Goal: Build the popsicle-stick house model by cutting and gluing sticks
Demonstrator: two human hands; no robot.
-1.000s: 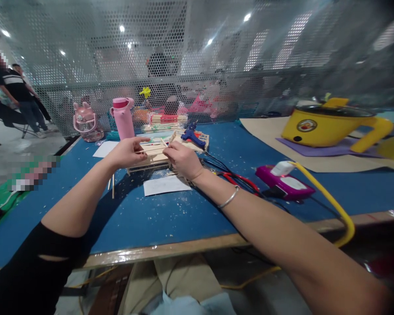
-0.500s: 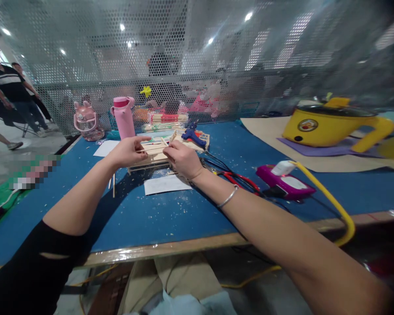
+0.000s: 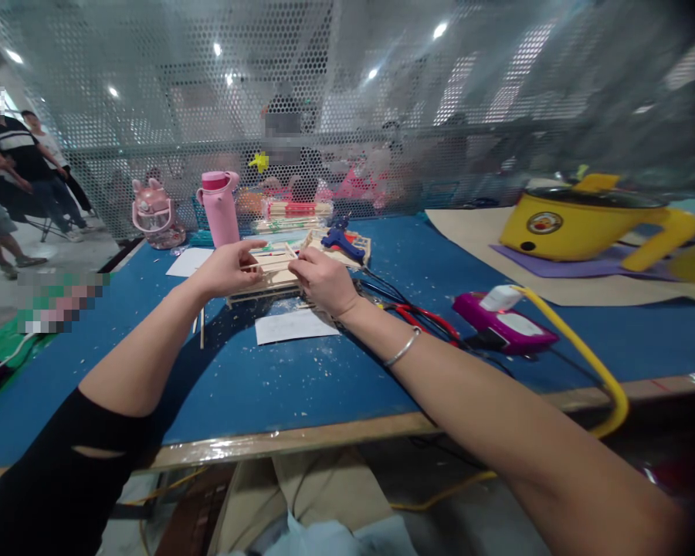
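Observation:
My left hand (image 3: 230, 269) rests at the left end of a flat structure of thin wooden sticks (image 3: 266, 287), index finger stretched out and thumb apart from it. Its fingertips touch or lie very near the sticks. Over the right part of the structure, my right hand (image 3: 328, 284) is closed in a pinch on a short wooden stick (image 3: 291, 251), which slants up from the fingertips. Just behind that hand, a blue glue gun (image 3: 343, 241) lies on a wooden frame piece (image 3: 364, 245). My fingers hide part of the structure.
White paper (image 3: 295, 325) lies in front of the structure, loose sticks (image 3: 202, 328) to its left. Behind stand a pink bottle (image 3: 220, 212) and packed sticks (image 3: 295, 208). Red-handled pliers (image 3: 425, 320), a purple power strip (image 3: 503, 324) and a yellow pot (image 3: 579, 224) are at right.
My hands and the sticks hold almost the same position. The view has shifted very slightly, and people in the left background have moved.

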